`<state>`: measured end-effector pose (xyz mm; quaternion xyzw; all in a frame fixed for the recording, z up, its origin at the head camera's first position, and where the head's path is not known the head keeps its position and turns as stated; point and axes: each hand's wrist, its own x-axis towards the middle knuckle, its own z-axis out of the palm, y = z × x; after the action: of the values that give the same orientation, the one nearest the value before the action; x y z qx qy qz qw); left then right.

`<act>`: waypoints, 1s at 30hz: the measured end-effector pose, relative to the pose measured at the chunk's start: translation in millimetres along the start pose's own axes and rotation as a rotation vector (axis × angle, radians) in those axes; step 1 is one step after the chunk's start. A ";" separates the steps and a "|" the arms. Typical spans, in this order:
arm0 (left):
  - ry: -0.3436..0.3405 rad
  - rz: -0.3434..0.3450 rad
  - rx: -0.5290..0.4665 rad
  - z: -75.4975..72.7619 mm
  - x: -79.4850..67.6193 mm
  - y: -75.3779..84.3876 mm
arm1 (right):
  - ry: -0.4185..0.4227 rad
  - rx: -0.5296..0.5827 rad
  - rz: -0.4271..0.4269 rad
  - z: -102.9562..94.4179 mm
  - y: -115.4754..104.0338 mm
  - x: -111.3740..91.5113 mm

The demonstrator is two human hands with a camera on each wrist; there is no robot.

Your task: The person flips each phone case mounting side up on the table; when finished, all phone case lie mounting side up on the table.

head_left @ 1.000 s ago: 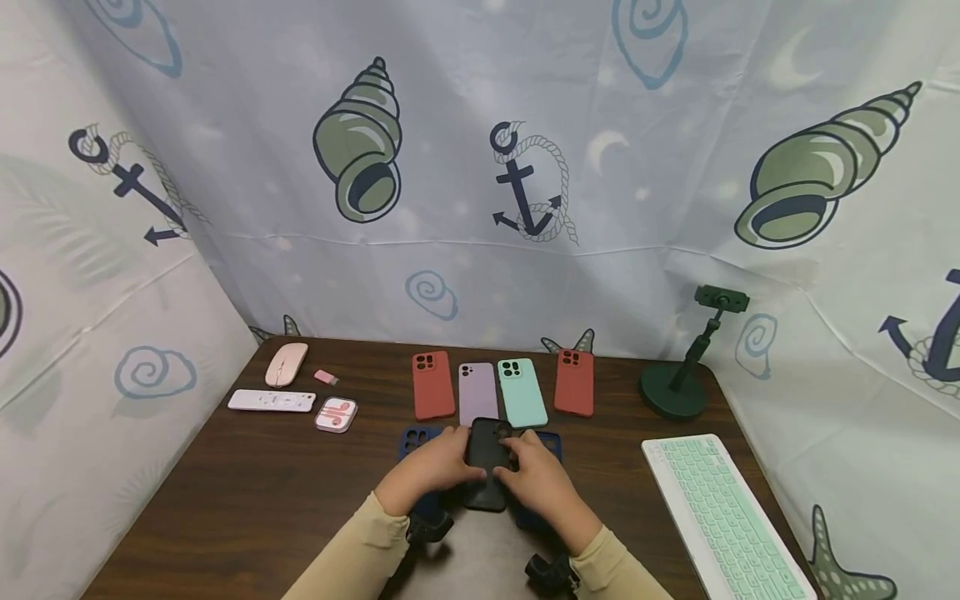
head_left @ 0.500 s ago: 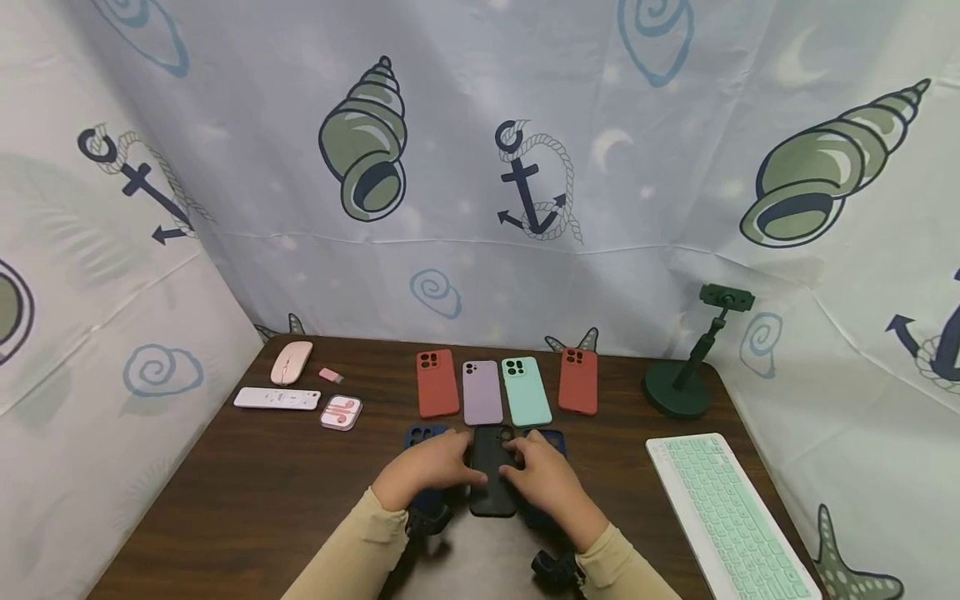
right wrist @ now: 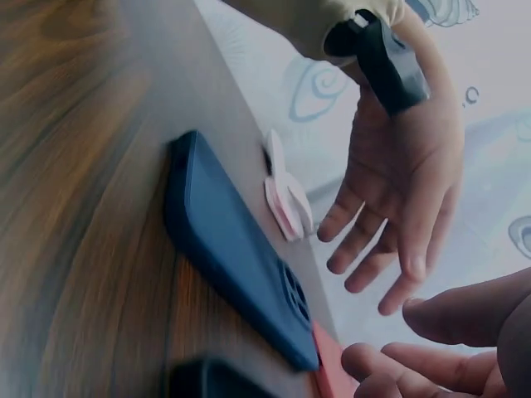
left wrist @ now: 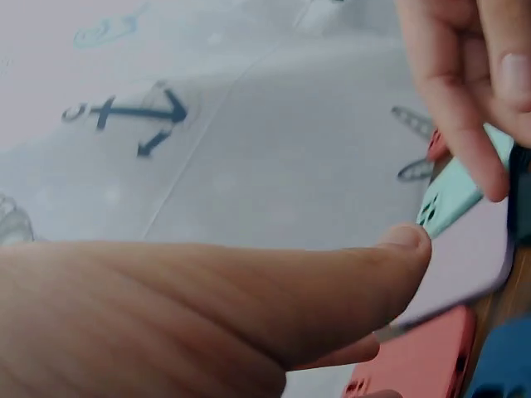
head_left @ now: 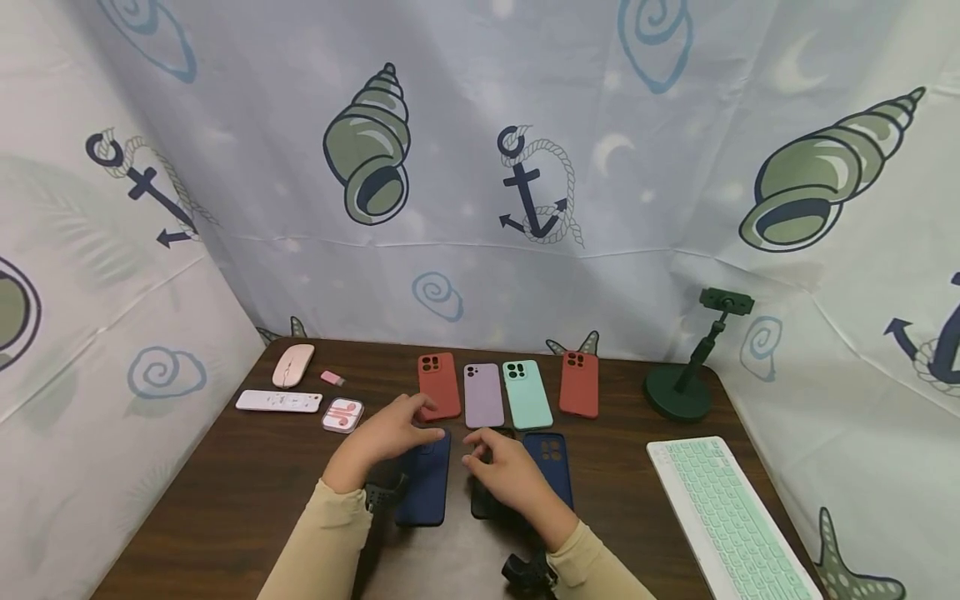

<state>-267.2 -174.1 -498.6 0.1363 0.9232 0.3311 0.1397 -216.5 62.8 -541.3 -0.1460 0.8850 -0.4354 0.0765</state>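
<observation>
1. On the wood-grain table, we're seeing a round-cornered black case lying between a left navy case and right navy case.
2. The right hand is hovering over it, fingers loosely bent, gripping nothing.
3. The left hand is floating above the left navy case, loosely spread, empty too.
4. Behind, we're spotting a matte lilac case beside a smooth mint case.

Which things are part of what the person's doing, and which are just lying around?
Probably the job (phone cases):
black case
left blue case
right blue case
left red case
lilac case
mint case
right red case

Probably just lying about:
pink mouse
white remote
small pink stick
earphone box
green stand
keyboard
</observation>
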 end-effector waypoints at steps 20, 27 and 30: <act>-0.192 -0.188 -0.098 0.0 3.9 -45.3 | -0.030 -0.215 -0.072 35.0 6.3 4.8; -0.199 -0.191 -0.160 3.9 5.0 -40.4 | -0.025 -0.229 -0.056 40.0 1.7 1.3; -0.202 -0.191 -0.176 3.4 4.9 -38.3 | -0.020 -0.228 -0.056 39.3 1.6 1.4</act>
<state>-276.7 -198.9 -526.8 0.0679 0.8805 0.3807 0.2742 -207.8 33.9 -566.5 -0.1829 0.9235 -0.3326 0.0561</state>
